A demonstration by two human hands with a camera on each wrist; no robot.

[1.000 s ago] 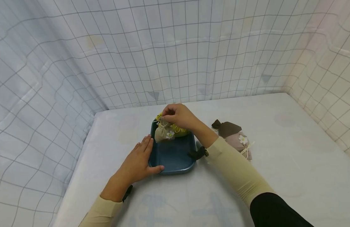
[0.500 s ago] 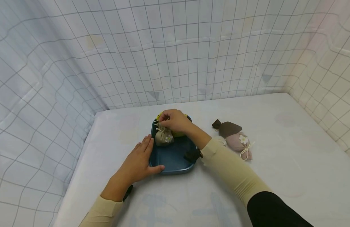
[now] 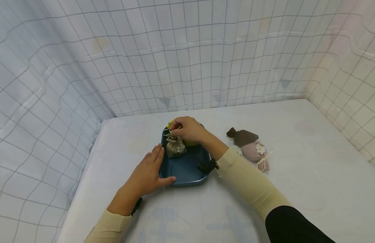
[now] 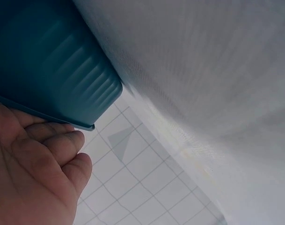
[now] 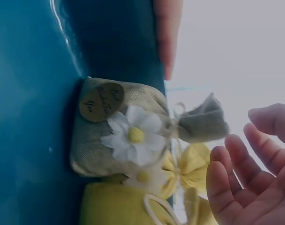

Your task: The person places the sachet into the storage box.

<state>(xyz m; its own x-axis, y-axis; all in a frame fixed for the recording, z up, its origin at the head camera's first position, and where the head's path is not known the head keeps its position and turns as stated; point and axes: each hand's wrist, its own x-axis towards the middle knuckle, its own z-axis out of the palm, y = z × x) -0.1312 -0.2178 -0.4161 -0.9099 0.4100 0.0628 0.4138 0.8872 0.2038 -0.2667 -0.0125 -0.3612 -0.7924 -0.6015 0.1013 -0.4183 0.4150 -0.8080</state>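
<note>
A beige-green drawstring sachet (image 3: 175,150) with a white fabric daisy (image 5: 135,135) and a round tag (image 5: 99,104) lies at the left of the blue tray (image 3: 185,173). My right hand (image 3: 189,130) is at the sachet's tied neck; in the right wrist view its fingers are spread beside the gathered top, with nothing between them. Beside this sachet a yellow one (image 5: 114,204) sits in the tray, partly hidden by my right hand in the head view. My left hand (image 3: 148,173) rests against the tray's left rim, fingers extended, thumb along the near corner.
Right of the tray lie a dark brown sachet (image 3: 246,138) and a pink sachet (image 3: 254,152) with a white flower. A whitish item (image 3: 237,150) shows partly behind my right sleeve. Grid-patterned curtains (image 3: 193,60) enclose the white table (image 3: 312,175).
My right hand has come down and slightly toward me with the beige-green sachet, then let go of its neck. The sachet has settled lower in the tray. My left hand stays put.
</note>
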